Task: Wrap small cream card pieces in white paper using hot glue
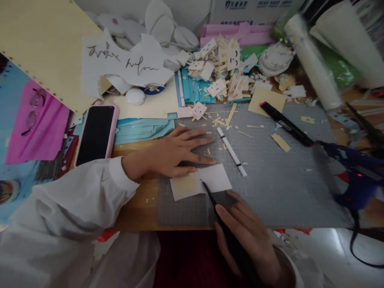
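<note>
A white paper strip (214, 179) with a pale yellow square (185, 183) on its left part lies at the front of the grey cutting mat (279, 192). My left hand (172, 154) rests flat, fingers spread, its thumb at the strip's upper edge. In my right hand (247, 236) is a slim black tool (223, 222), held with its thin tip down on the middle of the strip. A white pen with black bands (231, 151) lies on the mat just beyond the strip.
Small paper figures (217, 87) and scraps are heaped at the back. A phone (96, 134) and glasses (34, 110) lie left. On the right are a black marker (288, 125) and a blue glue gun (354, 172) with a red light and a cord.
</note>
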Demonstrator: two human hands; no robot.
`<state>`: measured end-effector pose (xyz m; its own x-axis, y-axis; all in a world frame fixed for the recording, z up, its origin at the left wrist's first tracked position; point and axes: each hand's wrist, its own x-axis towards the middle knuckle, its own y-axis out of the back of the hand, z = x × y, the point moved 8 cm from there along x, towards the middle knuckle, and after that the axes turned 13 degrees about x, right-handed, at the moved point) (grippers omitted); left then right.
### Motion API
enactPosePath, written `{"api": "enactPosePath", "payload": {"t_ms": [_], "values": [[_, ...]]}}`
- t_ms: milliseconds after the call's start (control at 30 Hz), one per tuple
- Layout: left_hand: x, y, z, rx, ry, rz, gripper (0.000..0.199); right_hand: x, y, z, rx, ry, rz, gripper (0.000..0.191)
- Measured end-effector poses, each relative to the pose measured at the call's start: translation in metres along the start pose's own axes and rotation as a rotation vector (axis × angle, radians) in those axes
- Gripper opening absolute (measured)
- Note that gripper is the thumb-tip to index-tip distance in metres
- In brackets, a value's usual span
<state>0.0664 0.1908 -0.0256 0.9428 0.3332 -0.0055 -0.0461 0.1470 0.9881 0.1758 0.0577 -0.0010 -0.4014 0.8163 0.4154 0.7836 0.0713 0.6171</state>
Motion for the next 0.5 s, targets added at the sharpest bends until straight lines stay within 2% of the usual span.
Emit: {"api": "enactPosePath", "payload": {"t_ms": [233,400,500], "values": [[0.001,0.000,0.001,-0.015,0.016,-0.019,0.042,-0.007,0.003,0.003,0.057,-0.043,0.002,0.043],[-0.004,0.003,0.006,-0.054,0.045,-0.005,0.044,-0.011,0.005,0.008,0.130,-0.085,0.095,0.039],[-0.013,0.011,0.012,-0.074,0.127,0.031,0.048,-0.014,0.016,0.013,0.185,-0.072,0.151,0.039]]}}
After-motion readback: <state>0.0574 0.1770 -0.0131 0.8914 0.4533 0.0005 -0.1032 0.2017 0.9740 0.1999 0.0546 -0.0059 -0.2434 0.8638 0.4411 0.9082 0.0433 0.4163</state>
